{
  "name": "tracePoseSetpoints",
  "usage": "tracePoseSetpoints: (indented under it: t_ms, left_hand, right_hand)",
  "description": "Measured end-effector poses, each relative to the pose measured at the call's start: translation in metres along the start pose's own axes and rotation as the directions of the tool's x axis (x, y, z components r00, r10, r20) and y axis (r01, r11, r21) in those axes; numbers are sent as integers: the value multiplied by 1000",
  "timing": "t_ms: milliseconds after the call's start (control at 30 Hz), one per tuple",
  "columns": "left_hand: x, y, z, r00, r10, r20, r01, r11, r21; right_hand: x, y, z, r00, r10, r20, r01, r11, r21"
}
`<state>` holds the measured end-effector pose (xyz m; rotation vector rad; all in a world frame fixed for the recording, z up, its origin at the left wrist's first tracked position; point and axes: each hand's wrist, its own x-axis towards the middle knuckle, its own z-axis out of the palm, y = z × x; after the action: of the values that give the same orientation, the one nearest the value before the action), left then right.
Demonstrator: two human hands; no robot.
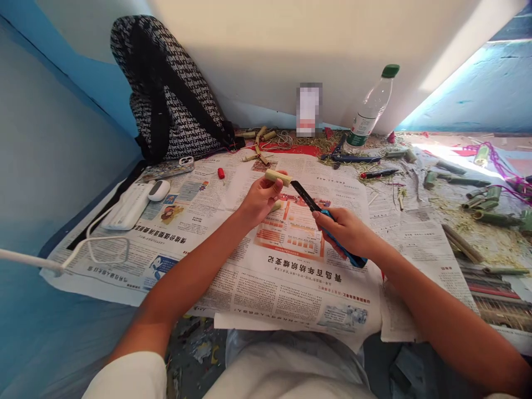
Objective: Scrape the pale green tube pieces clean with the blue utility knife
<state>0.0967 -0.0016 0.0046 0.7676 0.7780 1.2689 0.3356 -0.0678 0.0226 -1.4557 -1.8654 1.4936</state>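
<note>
Two bare hands meet over spread newspaper (257,288) that covers the surface the person sits at. The left hand (260,199) holds a short pale-green stalk piece (277,177) up off the paper, its grip pinched around the near end so that the far end sticks out free toward the right. The right hand (347,230) is wrapped tight around the blue handle of a utility knife (320,213), whose dark blade points up and left with its tip at, or just short of, the free end of the stalk; whether the two touch cannot be told. The stalk piece looks light, stiff and smooth-skinned, probably hollow like the longer green lengths (490,205) scattered among shavings at the right, so it likely rolls in the fingers and may split along its length under a blade. A hold close behind the cut end, with fingertips kept off the blade's path, seems the safest place to take it. Around the work lie a plastic bottle (371,108) with a green cap, a patterned backpack (170,94), a red-tipped pen (379,173) and a white charger with cable (128,208).
</note>
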Motion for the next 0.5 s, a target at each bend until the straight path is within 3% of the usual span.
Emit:
tracePoseSetpoints:
  t_ms: [267,500]
  left_hand:
    - [6,-6,-8,998,52,22,-53,997,47]
    - [9,-1,-9,994,78,74,-83,995,59]
  right_hand:
    - [7,1,3,988,54,145,-98,944,314]
    - [3,-2,-2,931,62,359,-261,802,538]
